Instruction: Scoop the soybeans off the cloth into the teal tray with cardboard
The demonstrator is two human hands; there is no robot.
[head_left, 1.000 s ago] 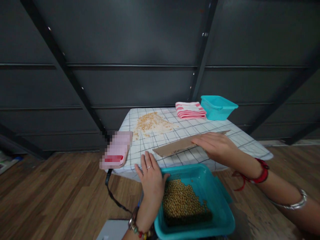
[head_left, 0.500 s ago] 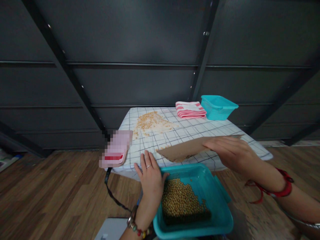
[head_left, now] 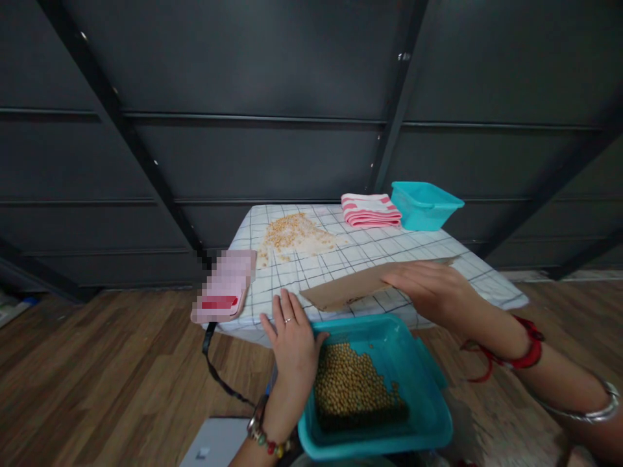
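Note:
My right hand grips a bent piece of brown cardboard, which stands tilted on its long edge on the checked cloth. My left hand lies with its fingers stretched out at the table's near edge, thumb over the left rim of a teal plastic basin. Round yellow-brown beans, which look like soybeans, are gathered in the basin's left part. Farther back on the cloth, a spread of yellowish pieces lies mixed with white grains.
A folded pink-and-white striped towel and a second teal basin stand at the table's back right. At the left edge rests a pink phone-like item with a black strap. A dark panelled wall rises behind the table.
My right hand and the cardboard have shifted slightly left, and the few pieces seen behind its left end are now hidden or gone. My left hand stays at the basin's rim.

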